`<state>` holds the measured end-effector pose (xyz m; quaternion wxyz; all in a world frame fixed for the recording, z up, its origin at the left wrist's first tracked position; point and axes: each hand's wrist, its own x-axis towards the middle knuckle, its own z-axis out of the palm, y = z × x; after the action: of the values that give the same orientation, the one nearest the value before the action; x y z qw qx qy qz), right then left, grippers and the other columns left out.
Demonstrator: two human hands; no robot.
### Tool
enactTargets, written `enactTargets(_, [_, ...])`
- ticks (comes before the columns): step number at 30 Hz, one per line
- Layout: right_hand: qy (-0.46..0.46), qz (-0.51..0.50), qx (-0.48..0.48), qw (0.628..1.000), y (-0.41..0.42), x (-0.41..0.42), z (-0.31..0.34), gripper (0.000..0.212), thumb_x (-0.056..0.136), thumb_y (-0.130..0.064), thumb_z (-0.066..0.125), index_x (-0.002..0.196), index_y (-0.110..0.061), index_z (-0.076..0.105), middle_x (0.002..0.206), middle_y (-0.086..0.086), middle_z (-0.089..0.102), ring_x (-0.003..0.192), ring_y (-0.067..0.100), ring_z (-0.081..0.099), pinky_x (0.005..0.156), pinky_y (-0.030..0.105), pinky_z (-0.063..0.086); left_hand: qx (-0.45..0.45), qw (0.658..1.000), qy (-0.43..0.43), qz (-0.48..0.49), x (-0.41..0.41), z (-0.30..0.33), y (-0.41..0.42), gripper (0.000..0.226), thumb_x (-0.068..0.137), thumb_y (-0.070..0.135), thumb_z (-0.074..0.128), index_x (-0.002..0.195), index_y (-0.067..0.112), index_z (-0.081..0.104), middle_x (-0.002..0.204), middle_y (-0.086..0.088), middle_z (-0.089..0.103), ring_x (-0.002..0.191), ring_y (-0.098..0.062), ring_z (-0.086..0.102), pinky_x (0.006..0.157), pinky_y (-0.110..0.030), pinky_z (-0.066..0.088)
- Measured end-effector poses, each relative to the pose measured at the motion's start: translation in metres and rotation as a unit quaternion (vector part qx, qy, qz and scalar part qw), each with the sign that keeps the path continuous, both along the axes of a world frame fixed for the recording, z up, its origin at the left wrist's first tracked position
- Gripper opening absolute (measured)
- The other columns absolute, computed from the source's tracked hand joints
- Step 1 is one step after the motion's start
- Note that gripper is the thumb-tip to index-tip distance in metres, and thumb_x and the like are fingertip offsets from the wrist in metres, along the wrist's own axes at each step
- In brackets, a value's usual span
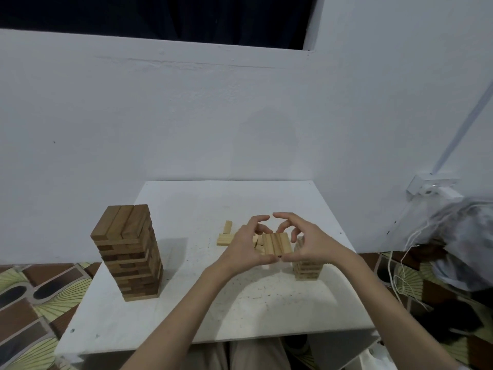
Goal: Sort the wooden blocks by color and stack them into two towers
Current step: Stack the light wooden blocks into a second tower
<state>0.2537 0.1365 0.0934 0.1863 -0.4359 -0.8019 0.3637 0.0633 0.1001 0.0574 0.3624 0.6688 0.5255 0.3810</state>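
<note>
Seen from the head camera, both hands met above the middle of the white table [202, 313]. The left hand [244, 247] and the right hand [306, 243] together held a flat row of light blocks [275, 244], lifted clear of the tabletop. Thumbs pressed against its near edge, curled fingers reached over its far edge, and the index fingertips nearly touched above it. Just right of the hands, partly hidden by the right hand, stood the short light tower [306, 268]. Well to the left rose the tall dark tower [129, 252], upright, its top layer running away from the camera. Behind the left hand lay a few loose light blocks [225, 236], one resting across the others. More light pieces showed beneath the held row, too hidden to count.
</note>
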Motion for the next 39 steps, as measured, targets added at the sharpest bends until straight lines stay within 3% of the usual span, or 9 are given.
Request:
enactTargets(6, [-0.027, -0.016, -0.012, 0.999, 0.011, 0.034, 0.011, 0.086, 0.069, -0.014, 0.083, 0.135, -0.043, 0.036, 0.112, -0.016, 0.054, 0.078, 0.006, 0.045, 0.066, 0.010, 0.042, 0.003, 1.000, 0.000, 0.001, 0.035, 0.006, 0.010, 0.088, 0.065, 0.025, 0.083, 0.135, 0.030, 0.030, 0.109, 0.017, 0.054, 0.114, -0.007, 0.043, 0.093, -0.035, 0.045])
enactTargets(10, [-0.043, -0.024, -0.017, 0.999, 0.017, 0.052, 0.012, 0.085, 0.069, -0.018, 0.084, 0.133, -0.044, 0.035, 0.113, -0.016, 0.055, 0.083, 0.007, 0.045, 0.068, 0.008, 0.041, 0.018, 0.999, 0.028, 0.004, 0.056, 0.006, 0.016, 0.091, 0.068, 0.031, 0.082, 0.139, 0.026, 0.026, 0.113, 0.015, 0.054, 0.118, -0.008, 0.040, 0.100, -0.026, 0.031])
enactTargets(17, [-0.053, -0.036, -0.045, 0.997, 0.028, 0.072, 0.004, 0.084, 0.071, -0.020, 0.084, 0.133, -0.046, 0.033, 0.114, -0.018, 0.054, 0.096, 0.007, 0.046, 0.072, 0.013, 0.041, 0.004, 0.999, 0.028, 0.017, 0.077, 0.005, 0.022, 0.096, 0.067, 0.037, 0.082, 0.141, 0.025, 0.023, 0.118, 0.014, 0.055, 0.121, -0.007, 0.035, 0.096, -0.023, 0.027])
enactTargets(39, [-0.050, -0.045, -0.076, 0.995, 0.046, 0.082, -0.022, 0.086, 0.070, -0.016, 0.083, 0.133, -0.045, 0.033, 0.116, -0.017, 0.055, 0.101, 0.007, 0.049, 0.074, 0.017, 0.041, -0.037, 0.998, 0.048, 0.012, 0.087, -0.002, 0.032, 0.092, 0.070, 0.033, 0.081, 0.141, 0.022, 0.023, 0.123, 0.008, 0.054, 0.123, -0.011, 0.033, 0.091, -0.020, 0.026])
